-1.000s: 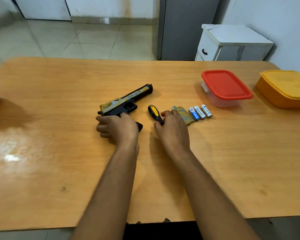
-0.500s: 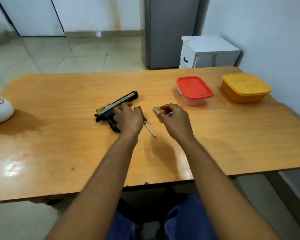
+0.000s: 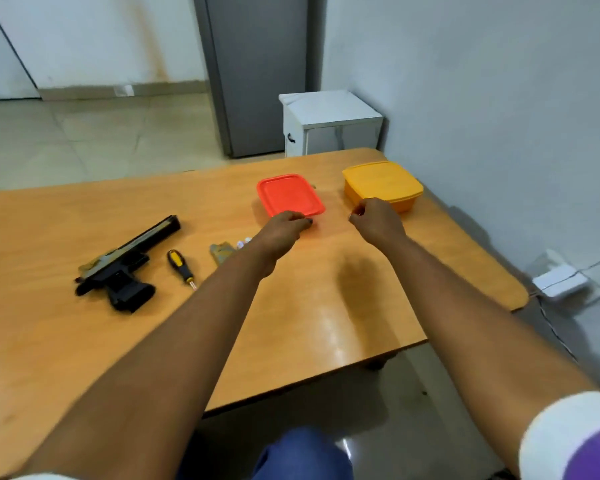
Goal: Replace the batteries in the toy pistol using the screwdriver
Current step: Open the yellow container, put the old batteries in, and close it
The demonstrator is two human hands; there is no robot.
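The toy pistol point(image 3: 125, 265), black with a camouflage slide, lies on its side at the left of the wooden table point(image 3: 326, 306). Right of it lie the yellow-and-black screwdriver point(image 3: 181, 266) and the detached camouflage battery cover point(image 3: 222, 252). The batteries point(image 3: 244, 242) peek out from behind my left forearm, mostly hidden. My left hand point(image 3: 284, 226) curls its fingers over the near edge of the red-lidded container point(image 3: 288, 194). My right hand point(image 3: 378, 223) hovers just in front of the yellow container point(image 3: 381, 183) with curled fingers pinched together; nothing shows between them.
Both containers have their lids on and stand near the table's far right end. A white cabinet point(image 3: 329, 123) and a grey fridge point(image 3: 257, 74) stand beyond the table. The wall runs close along the right, with a white adapter point(image 3: 558, 282) on the floor.
Both hands have left the pistol, screwdriver and cover and reached right to the containers. The view has swung right with them.
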